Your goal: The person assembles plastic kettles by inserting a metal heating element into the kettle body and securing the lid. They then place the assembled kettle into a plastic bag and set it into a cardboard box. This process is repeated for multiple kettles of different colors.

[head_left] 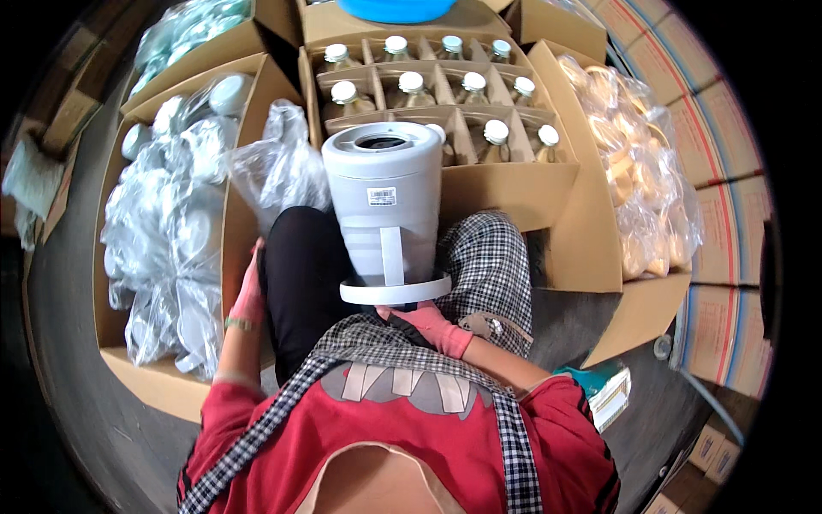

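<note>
A light grey jug-like container stands upright between my knees. It has a round lid with a dark opening, a small label, a pale vertical strip down the front and a white ring around its lower end. My right hand, in a pink glove, lies in my lap just behind the ring, its fingers bent around something dark that I cannot make out. My left hand, also pink-gloved, hangs beside my left thigh against a carton; its fingers are mostly hidden. Clear plastic wrap bulges beyond my left knee.
An open carton with cardboard dividers holds several white-capped bottles ahead. On the left, a carton contains bagged grey-white pieces; on the right, bagged orange pieces fill another. Stacked cartons line the far right. A blue basin sits at the top.
</note>
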`<state>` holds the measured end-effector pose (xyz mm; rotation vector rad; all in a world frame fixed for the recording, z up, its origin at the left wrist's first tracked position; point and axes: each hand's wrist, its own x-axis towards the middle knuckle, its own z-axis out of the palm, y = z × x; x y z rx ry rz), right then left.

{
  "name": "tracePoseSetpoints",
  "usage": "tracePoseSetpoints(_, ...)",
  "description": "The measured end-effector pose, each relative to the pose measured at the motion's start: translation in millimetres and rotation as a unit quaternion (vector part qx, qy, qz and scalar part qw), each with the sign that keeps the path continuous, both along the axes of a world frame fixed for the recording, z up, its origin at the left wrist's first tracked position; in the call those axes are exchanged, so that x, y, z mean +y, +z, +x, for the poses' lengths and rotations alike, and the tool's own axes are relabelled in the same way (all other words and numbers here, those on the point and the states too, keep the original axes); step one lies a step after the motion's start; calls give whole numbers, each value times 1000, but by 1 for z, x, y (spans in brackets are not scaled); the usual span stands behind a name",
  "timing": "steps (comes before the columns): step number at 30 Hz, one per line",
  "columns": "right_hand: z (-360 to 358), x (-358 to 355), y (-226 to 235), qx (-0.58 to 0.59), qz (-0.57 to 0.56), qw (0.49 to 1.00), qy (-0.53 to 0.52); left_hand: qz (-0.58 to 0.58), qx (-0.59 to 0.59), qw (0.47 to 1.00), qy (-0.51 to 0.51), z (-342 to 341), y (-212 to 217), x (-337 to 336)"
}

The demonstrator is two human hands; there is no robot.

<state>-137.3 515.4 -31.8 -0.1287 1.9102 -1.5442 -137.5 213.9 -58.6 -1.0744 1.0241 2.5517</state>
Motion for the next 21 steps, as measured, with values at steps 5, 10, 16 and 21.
tracePoseSetpoints(5,-1,19,11,45,64,982,171,-631,320,698,-108,10,120,43)
tracePoseSetpoints(10,-45,26,96,90,112,891,430,-494,380,779,-61,-83,134,63)
tracePoseSetpoints(16,-145,10,101,373,-21,907,-195,-201,299,931,-64,-148,100,63)
tracePoseSetpoints(21,-208,7,61,-128,-323,909,-230,-661,435,600,-121,-94,135,135)
